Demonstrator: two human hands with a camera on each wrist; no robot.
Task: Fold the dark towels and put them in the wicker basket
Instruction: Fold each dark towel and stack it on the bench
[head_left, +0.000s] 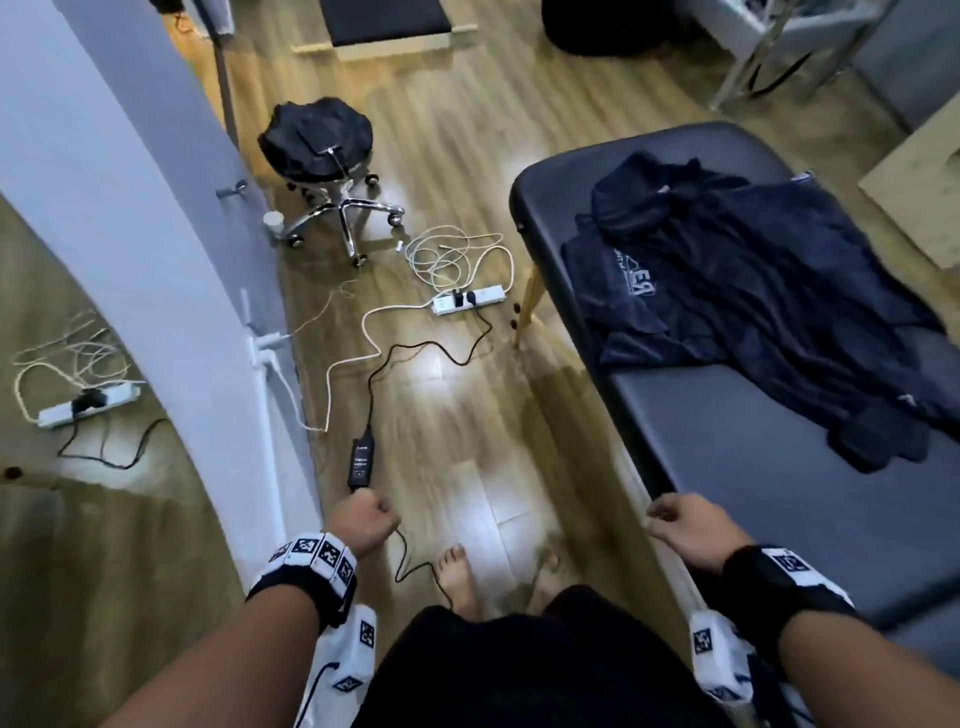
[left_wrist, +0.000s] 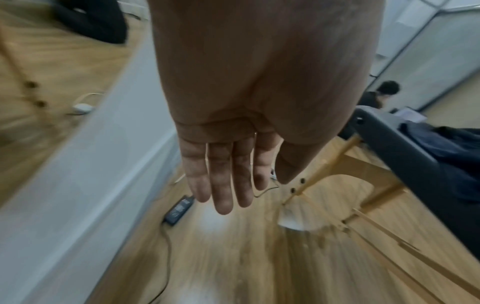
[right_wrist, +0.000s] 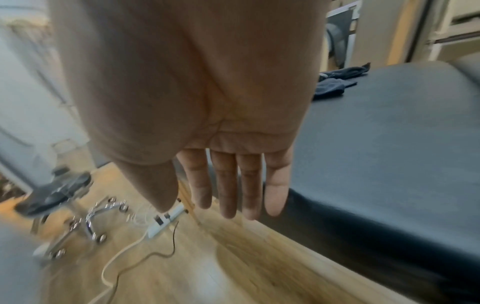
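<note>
Dark navy towels (head_left: 748, 296) lie crumpled in a heap on the dark padded table (head_left: 753, 467) at the right; one shows a pale logo. Their near end (right_wrist: 335, 84) shows in the right wrist view, and a part (left_wrist: 441, 142) in the left wrist view. My left hand (head_left: 363, 519) hangs over the wooden floor, left of the table, holding nothing; its fingers (left_wrist: 221, 185) hang straight. My right hand (head_left: 680, 519) hovers at the table's near edge, fingers (right_wrist: 249, 189) straight and empty. No wicker basket is in view.
A rolling stool (head_left: 322, 150) draped in dark cloth stands at the far left. Power strips (head_left: 470, 299), white and black cables and a black adapter (head_left: 361, 462) litter the floor. A grey partition (head_left: 156, 260) runs along the left. A seated person (left_wrist: 376, 96) is beyond the table.
</note>
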